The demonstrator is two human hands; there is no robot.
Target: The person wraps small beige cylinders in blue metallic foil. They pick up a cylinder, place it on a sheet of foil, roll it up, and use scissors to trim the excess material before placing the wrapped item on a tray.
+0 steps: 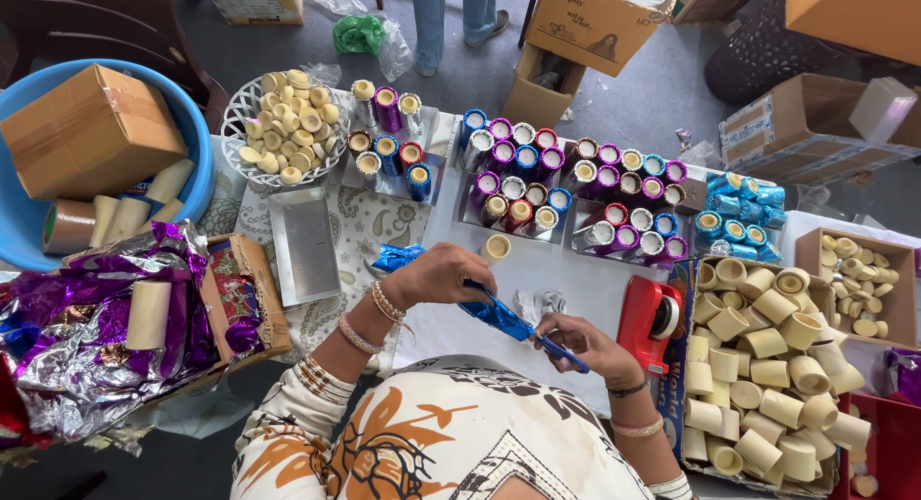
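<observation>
A blue tub (197, 145) at far left holds a cardboard box (91, 130), with crumpled purple and silver foil sheets (86, 337) below it. Mid-worktop (556, 274), the left hand (441, 274) curls closed around one end of a blue foil-wrapped tube (499, 318); the right hand (585, 346) pinches its other end. Just right sits a red tape dispenser (650, 322), then a carton of bare cream tubes (767, 366). Trays of wrapped tubes (576, 188) line the far edge.
</observation>
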